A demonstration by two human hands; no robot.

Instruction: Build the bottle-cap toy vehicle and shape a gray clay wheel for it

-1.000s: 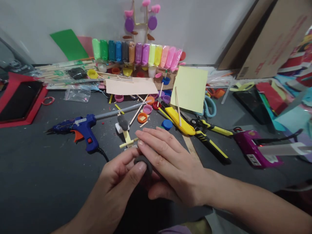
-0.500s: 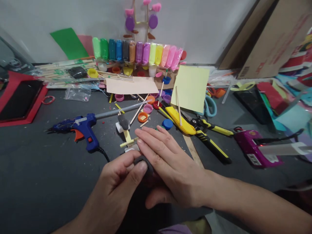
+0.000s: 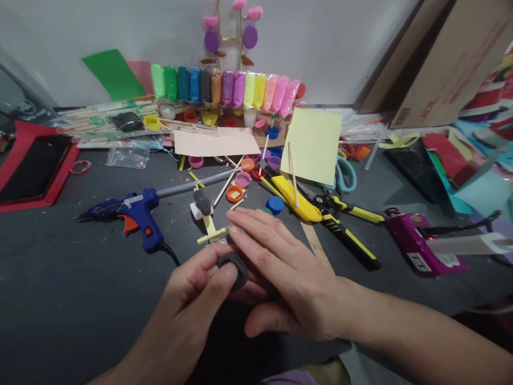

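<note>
A small lump of dark grey modelling clay [image 3: 239, 271] is pinched in my left hand [image 3: 196, 299], with the thumb pressed onto its face. Over the left fingers lies my right hand [image 3: 288, 272], flat, its fingers stretched out together and its thumb apart below. Whether the right palm touches the clay is hidden. Just beyond the fingertips lies a small stick piece [image 3: 209, 229] with a dark grey clay lump [image 3: 203, 201] at its far end and white pieces beside it.
A blue hot glue gun [image 3: 140, 214] lies to the left. To the right are a yellow utility knife [image 3: 296, 198], pliers [image 3: 344, 235] and a purple power strip [image 3: 417, 246]. Coloured clay packs [image 3: 228, 88] stand along the wall, behind loose caps and sticks.
My right hand has shifted slightly right along the left fingers, uncovering more of the clay. The left thumb still presses on it, a little higher.
</note>
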